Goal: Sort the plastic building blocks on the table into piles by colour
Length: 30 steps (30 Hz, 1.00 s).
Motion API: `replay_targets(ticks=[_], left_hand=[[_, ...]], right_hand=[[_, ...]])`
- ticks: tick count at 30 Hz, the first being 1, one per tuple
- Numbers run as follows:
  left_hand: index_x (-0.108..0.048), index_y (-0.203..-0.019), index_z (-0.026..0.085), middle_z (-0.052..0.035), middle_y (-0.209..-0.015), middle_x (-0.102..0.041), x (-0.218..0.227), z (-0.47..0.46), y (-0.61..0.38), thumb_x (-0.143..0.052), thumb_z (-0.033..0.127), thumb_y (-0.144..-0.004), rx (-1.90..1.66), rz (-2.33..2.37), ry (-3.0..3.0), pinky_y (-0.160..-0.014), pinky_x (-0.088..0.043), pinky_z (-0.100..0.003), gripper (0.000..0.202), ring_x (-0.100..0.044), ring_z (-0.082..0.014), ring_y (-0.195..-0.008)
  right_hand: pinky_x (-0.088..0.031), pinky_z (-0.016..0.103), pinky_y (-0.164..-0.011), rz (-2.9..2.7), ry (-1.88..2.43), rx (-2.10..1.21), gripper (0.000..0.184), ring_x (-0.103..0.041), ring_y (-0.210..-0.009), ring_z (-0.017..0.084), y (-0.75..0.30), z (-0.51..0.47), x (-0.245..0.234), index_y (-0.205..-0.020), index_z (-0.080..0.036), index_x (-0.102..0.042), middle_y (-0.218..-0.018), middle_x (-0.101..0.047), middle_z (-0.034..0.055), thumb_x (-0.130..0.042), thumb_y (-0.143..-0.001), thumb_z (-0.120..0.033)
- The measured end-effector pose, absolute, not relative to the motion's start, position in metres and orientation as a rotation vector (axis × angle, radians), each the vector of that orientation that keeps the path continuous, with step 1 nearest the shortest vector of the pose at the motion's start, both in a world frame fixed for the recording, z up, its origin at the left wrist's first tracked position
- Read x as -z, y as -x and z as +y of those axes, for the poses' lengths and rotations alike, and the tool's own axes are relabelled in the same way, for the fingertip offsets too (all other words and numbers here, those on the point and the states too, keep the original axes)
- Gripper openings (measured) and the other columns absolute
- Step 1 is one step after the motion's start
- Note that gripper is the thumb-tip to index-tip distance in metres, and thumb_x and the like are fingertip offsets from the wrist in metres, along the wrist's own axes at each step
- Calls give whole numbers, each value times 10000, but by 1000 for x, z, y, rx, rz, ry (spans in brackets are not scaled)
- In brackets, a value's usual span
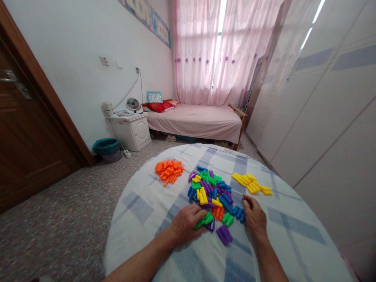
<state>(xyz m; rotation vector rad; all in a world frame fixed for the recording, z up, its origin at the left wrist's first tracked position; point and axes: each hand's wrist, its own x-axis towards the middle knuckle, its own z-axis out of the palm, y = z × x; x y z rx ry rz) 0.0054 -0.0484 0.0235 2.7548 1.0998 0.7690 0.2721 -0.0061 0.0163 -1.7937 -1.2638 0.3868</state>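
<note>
A mixed heap of plastic building blocks (208,188), each shaped like joined tubes, lies mid-table in green, purple, blue, yellow and orange. At its near left edge, my left hand (188,222) is closed with its fingers around a green block (204,220); part of the grip is hidden. Right of the heap, my right hand (255,214) rests open beside blue blocks (239,213), fingers loosely bent and nothing visible in them. A purple block (224,235) lies between my hands. Orange blocks (169,171) form a separate pile at left, yellow blocks (252,183) another at right.
A blue-and-white checked cloth (132,235) covers the round table. Beyond it stand a bed (199,117) and a white cabinet (133,131) with a small fan (134,105) on top. A teal bin (107,147) is on the floor at left; wardrobe doors (317,98) line the right.
</note>
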Motion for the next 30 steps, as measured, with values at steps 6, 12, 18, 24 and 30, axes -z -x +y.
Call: replay_targets(ticks=[6,12,18,24,30], left_hand=[[-556,-1043,202,-50,-950,-628,-22,-46,-1,-604,149,-695,-804,1108,-2669,-761,-449,-293,355,-574,-193,-871],[-554,-1035,199,-56,-973,-613,-24,-46,5,-553,108,-666,-921,1123,-2519,-782,-459,-301,380,-566,-191,-887],[-480,-1183,187,-84,-1045,-611,-23,-51,8,-477,123,-772,-1134,1032,-2525,-836,-465,-317,416,-571,-193,-956],[-545,-1091,185,-75,-959,-647,-22,-50,1,-552,297,-822,-891,1044,-2717,-739,-466,-300,292,-602,-198,-851],[-561,-1075,194,-50,-901,-657,-21,-47,-3,-575,394,-823,-808,1033,-2816,-678,-438,-285,322,-598,-185,-780]], right_hand=[[-416,356,-862,-1259,1802,-406,482,-593,-976,244,-273,-5,-15,-1080,-177,-632,-1094,-655,97,-378,-768,-444],[-415,362,-865,-1265,1808,-414,491,-591,-968,250,-273,-6,-17,-1084,-168,-630,-1089,-655,104,-376,-766,-443],[-413,358,-876,-1256,1803,-428,495,-587,-993,249,-272,-7,-17,-1098,-174,-627,-1109,-652,99,-384,-765,-449],[-414,361,-874,-1247,1836,-444,490,-588,-991,251,-275,-5,-14,-1104,-187,-625,-1113,-653,94,-389,-769,-457],[-407,357,-890,-1272,1822,-435,491,-580,-1029,250,-277,-4,-10,-1114,-186,-619,-1147,-642,93,-384,-779,-458]])
